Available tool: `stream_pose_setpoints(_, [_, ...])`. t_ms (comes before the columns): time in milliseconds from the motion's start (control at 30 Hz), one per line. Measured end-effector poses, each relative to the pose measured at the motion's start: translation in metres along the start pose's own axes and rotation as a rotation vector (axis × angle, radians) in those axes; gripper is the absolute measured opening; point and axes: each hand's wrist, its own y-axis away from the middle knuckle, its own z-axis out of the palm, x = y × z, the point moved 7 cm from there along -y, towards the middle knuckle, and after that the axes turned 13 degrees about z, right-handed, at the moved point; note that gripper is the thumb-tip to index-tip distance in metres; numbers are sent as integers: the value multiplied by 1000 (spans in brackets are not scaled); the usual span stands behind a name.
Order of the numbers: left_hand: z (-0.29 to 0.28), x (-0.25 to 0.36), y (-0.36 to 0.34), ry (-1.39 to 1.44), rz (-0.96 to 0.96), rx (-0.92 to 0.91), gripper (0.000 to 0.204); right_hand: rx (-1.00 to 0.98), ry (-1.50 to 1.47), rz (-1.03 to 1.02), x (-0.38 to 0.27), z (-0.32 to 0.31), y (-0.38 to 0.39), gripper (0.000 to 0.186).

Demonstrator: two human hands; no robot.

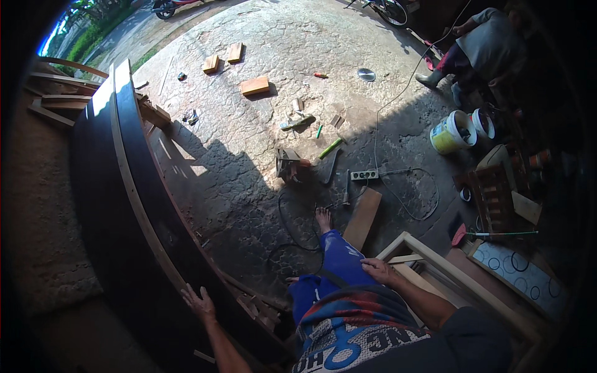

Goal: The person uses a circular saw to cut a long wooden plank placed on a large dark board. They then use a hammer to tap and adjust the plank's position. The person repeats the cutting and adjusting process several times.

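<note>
A large dark board (102, 217) stretches along my left side, bending with the lens. A long, thin wooden strip (138, 208) lies lengthwise on it. My left hand (200, 303) rests flat at the strip's near end, fingers spread, fingertips touching or close to the wood. Against my blue-trousered thigh (341, 252) hangs my right hand (377, 271), its fingers loosely extended and nothing seen in them. Close beside that hand is a pale wooden frame (460, 271); whether they touch I cannot tell.
A plank (362, 219), power strip (364, 175), hammer (346, 189) and looping cables lie ahead of my bare foot. Farther out are wooden blocks (255, 86) and a round saw blade (366, 74). Buckets (452, 132) stand right, near a bent-over person (491, 46).
</note>
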Motion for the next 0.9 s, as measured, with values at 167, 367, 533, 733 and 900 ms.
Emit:
stream_pose_setpoints(167, [16, 2, -16, -85, -20, -55, 70, 70, -94, 77, 9, -15, -31, 52])
stream_pose_setpoints(367, [21, -25, -10, -74, -23, -67, 78, 78, 96, 172, 13, -29, -135, 44])
stream_pose_setpoints(533, [10, -42, -1, -106, -158, -215, 84, 162, 124, 221, 31, -29, -275, 39])
stream_pose_setpoints(733, [-12, 0, -24, -4, -167, -391, 88, 274, 215, 290, 76, -25, -453, 38])
stream_pose_setpoints(900, [-18, 58, -35, -39, -350, -464, 87, 391, 94, 452, 80, -39, -584, 38])
